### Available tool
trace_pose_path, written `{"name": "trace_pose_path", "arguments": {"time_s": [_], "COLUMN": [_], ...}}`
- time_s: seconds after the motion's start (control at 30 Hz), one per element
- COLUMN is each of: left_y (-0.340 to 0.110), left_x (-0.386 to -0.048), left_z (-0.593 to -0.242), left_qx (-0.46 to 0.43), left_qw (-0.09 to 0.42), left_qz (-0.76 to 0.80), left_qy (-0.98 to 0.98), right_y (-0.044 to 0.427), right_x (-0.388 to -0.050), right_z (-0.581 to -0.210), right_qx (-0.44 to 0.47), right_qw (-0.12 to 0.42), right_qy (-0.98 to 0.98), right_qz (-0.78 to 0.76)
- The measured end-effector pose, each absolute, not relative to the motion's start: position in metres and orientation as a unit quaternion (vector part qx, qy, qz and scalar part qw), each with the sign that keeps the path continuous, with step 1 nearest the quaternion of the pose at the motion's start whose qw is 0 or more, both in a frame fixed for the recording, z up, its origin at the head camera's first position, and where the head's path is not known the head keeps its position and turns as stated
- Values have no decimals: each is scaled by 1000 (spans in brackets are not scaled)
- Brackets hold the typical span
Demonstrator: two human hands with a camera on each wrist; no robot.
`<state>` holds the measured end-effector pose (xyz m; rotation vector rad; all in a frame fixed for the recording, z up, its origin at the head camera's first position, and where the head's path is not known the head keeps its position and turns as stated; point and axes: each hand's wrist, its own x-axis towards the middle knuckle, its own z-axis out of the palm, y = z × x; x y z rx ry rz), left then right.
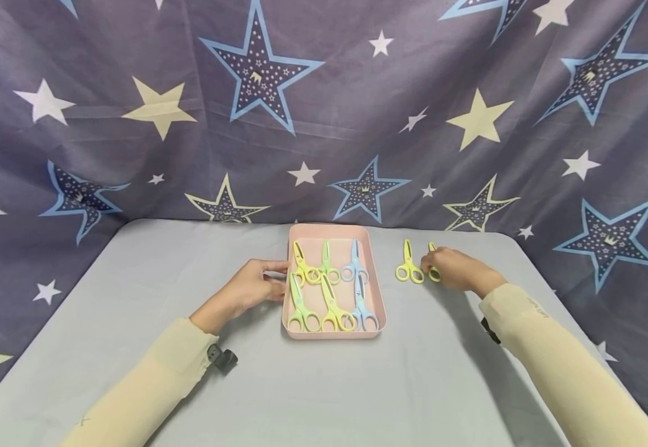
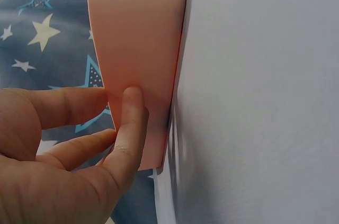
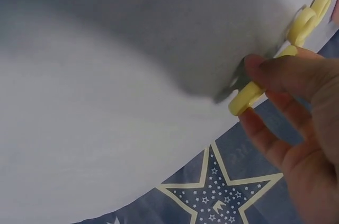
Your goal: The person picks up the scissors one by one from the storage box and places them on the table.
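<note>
Head view shows the right hand (image 1: 453, 270) pinching yellow scissors (image 3: 245, 100) at a handle loop, right of a second yellow pair (image 1: 408, 264) on the desk (image 1: 329, 391). The left hand (image 1: 253, 282), its fingers fairly straight, touches the left side of the pink tray (image 1: 332, 335). Best, I judge: keep the pinch firm, clear the neighbouring pair, steady the tray lightly.

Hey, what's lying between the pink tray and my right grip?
One loose pair of yellow scissors lies on the pale table between the pink tray and your right grip; the head view shows this.
</note>
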<state>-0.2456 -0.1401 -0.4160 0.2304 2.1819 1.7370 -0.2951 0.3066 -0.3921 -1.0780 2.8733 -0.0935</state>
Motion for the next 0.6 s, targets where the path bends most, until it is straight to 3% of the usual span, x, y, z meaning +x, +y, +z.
{"name": "trace_pose_path", "arguments": {"time_s": [0.6], "left_y": [-140], "left_x": [-245], "left_z": [-415], "left_qx": [82], "left_qw": [170], "left_qz": [604], "left_qy": [774], "right_y": [309], "right_x": [-291], "right_z": [-391], "right_qx": [-347], "right_qw": [61], "right_qy": [933], "right_qz": [-70]}}
